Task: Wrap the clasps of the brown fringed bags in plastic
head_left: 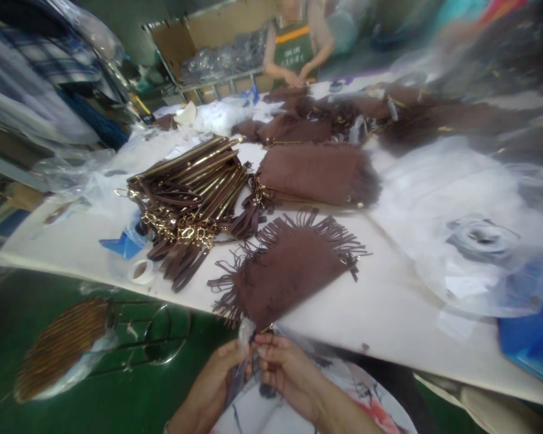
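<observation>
A brown fringed bag [294, 271] lies flat on the table, one corner pointing toward me at the front edge. Just below that corner, my left hand [226, 367] is closed on a piece of clear plastic film [246, 330]. My right hand [287, 367] pinches right beside it, its fingertips close to the bag's corner. What the right fingers grip is too small and blurred to make out. Something dark shows beneath the right fingers.
Brown straps with gold clasps [190, 205] form a pile at left, near a tape roll [142, 271]. Behind lies a stack of brown bags [312, 172]. White wrapping [466, 181] covers the right side. Across the table works another person [294, 51]. A round stool [66, 349] stands lower left.
</observation>
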{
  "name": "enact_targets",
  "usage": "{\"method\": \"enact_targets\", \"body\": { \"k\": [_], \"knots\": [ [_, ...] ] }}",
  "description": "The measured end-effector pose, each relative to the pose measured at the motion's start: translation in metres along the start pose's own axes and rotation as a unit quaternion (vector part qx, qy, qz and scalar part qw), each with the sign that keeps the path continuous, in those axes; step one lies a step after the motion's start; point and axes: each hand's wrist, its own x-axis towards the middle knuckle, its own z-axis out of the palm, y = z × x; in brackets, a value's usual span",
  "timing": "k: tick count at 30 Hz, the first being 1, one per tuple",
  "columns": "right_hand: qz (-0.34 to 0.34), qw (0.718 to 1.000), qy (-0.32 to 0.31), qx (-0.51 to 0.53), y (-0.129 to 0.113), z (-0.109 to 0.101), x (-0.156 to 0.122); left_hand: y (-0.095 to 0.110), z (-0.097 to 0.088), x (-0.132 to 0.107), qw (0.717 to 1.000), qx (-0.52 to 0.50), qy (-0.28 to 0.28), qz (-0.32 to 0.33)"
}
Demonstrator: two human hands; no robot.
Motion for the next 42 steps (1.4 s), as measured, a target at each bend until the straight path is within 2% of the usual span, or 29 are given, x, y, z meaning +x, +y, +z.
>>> {"method": "enact_targets", "body": {
  "k": [2,7,11,17,21,23,24,25,26,27,29,30,31,32,33,34,36,39,42],
  "knots": [
    [0.000,1.000,0.008,0.005,-0.001,0.001,-0.001,0.000,-0.002,0.001,1.000,0.002,-0.020,0.000],
    [0.005,1.000,0.018,0.014,0.000,0.000,0.000,-0.001,-0.007,0.005,1.000,0.005,-0.014,-0.004],
    [0.004,1.000,0.018,-0.003,0.001,-0.001,-0.002,0.000,-0.013,0.008,0.999,0.011,-0.033,-0.006],
    [0.005,0.999,0.014,-0.033,0.000,-0.002,0.001,0.004,-0.026,0.000,0.998,0.010,-0.057,0.005],
    [0.015,0.994,0.035,-0.100,0.003,0.001,-0.003,0.005,-0.034,-0.011,0.993,0.029,-0.112,-0.010],
    [0.009,0.982,0.013,-0.187,0.001,0.003,-0.011,0.005,-0.040,-0.015,0.991,0.042,-0.126,-0.010],
    [-0.007,0.966,0.000,-0.257,-0.002,0.005,-0.017,0.004,-0.045,-0.016,0.991,0.052,-0.126,-0.010],
    [-0.038,0.937,-0.007,-0.346,-0.007,0.006,-0.023,0.003,-0.050,-0.017,0.991,0.063,-0.121,-0.011],
    [-0.089,0.891,-0.002,-0.446,-0.015,0.008,-0.029,0.001,-0.056,-0.017,0.991,0.075,-0.114,-0.015],
    [-0.160,0.823,0.016,-0.544,-0.025,0.009,-0.033,-0.002,-0.062,-0.017,0.990,0.087,-0.106,-0.018],
    [-0.313,0.639,0.069,-0.700,-0.049,0.009,-0.036,-0.009,-0.076,-0.016,0.989,0.113,-0.098,-0.018],
    [-0.366,0.546,0.090,-0.749,-0.060,0.008,-0.033,-0.012,-0.082,-0.016,0.987,0.124,-0.100,-0.017],
    [-0.391,0.467,0.104,-0.786,-0.071,0.006,-0.029,-0.016,-0.089,-0.016,0.985,0.133,-0.106,-0.013],
    [-0.398,0.405,0.112,-0.816,-0.080,0.004,-0.023,-0.019,-0.095,-0.017,0.984,0.140,-0.112,-0.009],
    [-0.392,0.360,0.114,-0.839,-0.086,0.001,-0.017,-0.022,-0.100,-0.019,0.982,0.145,-0.118,-0.005],
    [-0.382,0.329,0.115,-0.856,-0.091,-0.002,-0.011,-0.024,-0.105,-0.020,0.981,0.149,-0.122,-0.001],
    [-0.373,0.296,0.113,-0.872,-0.094,-0.006,-0.003,-0.028,-0.114,-0.024,0.980,0.153,-0.127,0.008],
    [-0.376,0.274,0.116,-0.878,-0.090,-0.009,-0.002,-0.033,-0.123,-0.028,0.980,0.152,-0.129,0.018],
    [-0.385,0.269,0.120,-0.875,-0.086,-0.008,-0.006,-0.037,-0.127,-0.028,0.979,0.153,-0.132,0.021]
  ]
}}
